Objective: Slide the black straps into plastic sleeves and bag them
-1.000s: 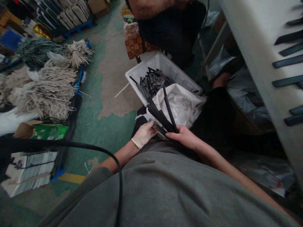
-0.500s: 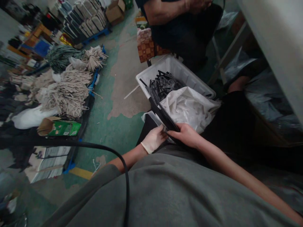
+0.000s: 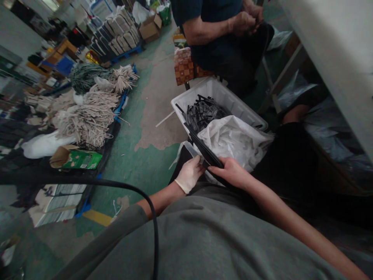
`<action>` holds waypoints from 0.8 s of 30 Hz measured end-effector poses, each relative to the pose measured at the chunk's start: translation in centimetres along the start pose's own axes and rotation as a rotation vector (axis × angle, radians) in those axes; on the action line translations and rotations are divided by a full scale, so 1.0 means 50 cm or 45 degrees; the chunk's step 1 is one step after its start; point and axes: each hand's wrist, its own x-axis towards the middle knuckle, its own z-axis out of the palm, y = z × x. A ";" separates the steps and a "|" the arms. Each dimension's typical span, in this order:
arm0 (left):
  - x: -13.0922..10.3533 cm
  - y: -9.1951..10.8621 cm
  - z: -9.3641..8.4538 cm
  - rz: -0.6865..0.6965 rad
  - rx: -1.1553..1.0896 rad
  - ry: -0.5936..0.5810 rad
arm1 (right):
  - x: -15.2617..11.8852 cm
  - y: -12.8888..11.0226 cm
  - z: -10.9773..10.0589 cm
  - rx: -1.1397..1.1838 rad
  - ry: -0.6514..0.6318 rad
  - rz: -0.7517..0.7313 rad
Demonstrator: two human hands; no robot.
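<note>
My right hand point(image 3: 233, 171) is bare and closed around a bundle of long black strips point(image 3: 205, 149), which slants up and left over the rim of a white plastic bin point(image 3: 220, 87). In a pale glove, my left hand point(image 3: 190, 173) is closed against the near left side of the strips; what its fingertips pinch is hidden. Translucent plastic film point(image 3: 186, 147) shows just beyond the glove. Inside the bin lie many short black and clear pieces point(image 3: 205, 111). A white sack point(image 3: 230, 136) full of pale pieces rests at the bin's near side.
Across the bin sits a co-worker point(image 3: 210, 35) with both hands together. A pale tabletop point(image 3: 335, 46) juts in at right. Bundles of beige cord point(image 3: 84, 116) and a green carton point(image 3: 84, 159) lie on pallets at left. A black cable point(image 3: 128, 184) crosses the lower left.
The view has shifted, so the surroundings appear slightly lower and further right. The black strips' far end now lies closer together. Both hands keep their hold near the same spot.
</note>
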 end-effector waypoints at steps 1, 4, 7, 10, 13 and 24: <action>0.001 0.004 -0.001 0.020 -0.008 0.022 | -0.004 0.005 -0.002 0.020 -0.033 -0.016; -0.003 0.003 -0.001 -0.053 0.026 -0.003 | -0.013 0.014 -0.003 0.007 -0.044 -0.039; -0.011 -0.007 0.008 -0.153 0.079 -0.105 | -0.007 0.011 0.000 -0.096 0.048 -0.007; -0.003 0.002 0.011 -0.037 0.053 -0.077 | -0.010 0.007 -0.003 -0.092 0.015 -0.002; 0.012 0.025 0.002 0.056 0.011 0.054 | -0.027 0.011 -0.008 -0.082 -0.081 -0.015; 0.001 0.038 0.001 -0.129 -0.037 0.024 | -0.011 0.025 0.005 0.032 0.004 -0.051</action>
